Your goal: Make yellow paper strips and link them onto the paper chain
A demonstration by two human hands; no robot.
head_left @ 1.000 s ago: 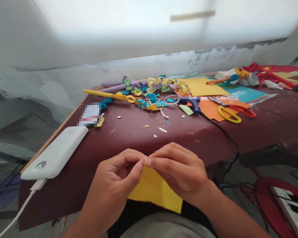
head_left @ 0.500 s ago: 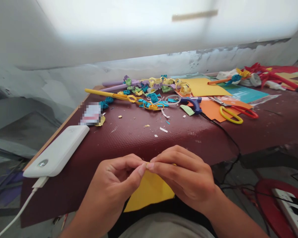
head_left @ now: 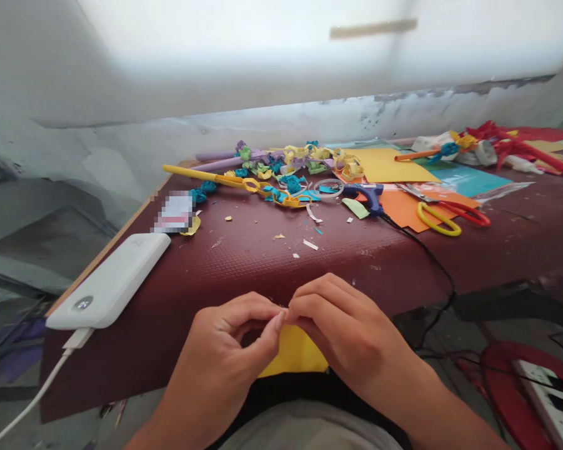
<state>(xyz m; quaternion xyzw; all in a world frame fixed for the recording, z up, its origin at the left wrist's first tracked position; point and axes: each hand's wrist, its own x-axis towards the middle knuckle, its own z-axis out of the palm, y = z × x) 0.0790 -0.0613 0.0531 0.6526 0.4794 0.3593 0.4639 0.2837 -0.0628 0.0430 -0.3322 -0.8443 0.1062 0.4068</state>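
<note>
The maroon textured table covering spreads out beyond my grip and to either side of it. Nearer than its front edge, just below my fingers, hangs the smooth yellow sheet of paper, the piece I am working on. My left hand and my right hand meet fingertip to fingertip above it, thumbs and forefingers pinched together, closed on its upper edge as far as I can judge.

Beyond the grip and to the left lies a slim yellow rod, a finished-looking piece. At its right end, roughly straight beyond my fingers, is a run of orange-yellow paper loops, already bent to shape. A white rounded power bank rests well to the left; a blue glue gun lies beyond and to the right. Small white paper scraps lie between my grip and the loops, so some cutting seems done.

My own piece looks barely begun: the visible part is broad and unrolled, so I judge most of its shaping is left. Whether its pinched edge is folded or curled, I cannot tell; my fingertips cover it.
</note>
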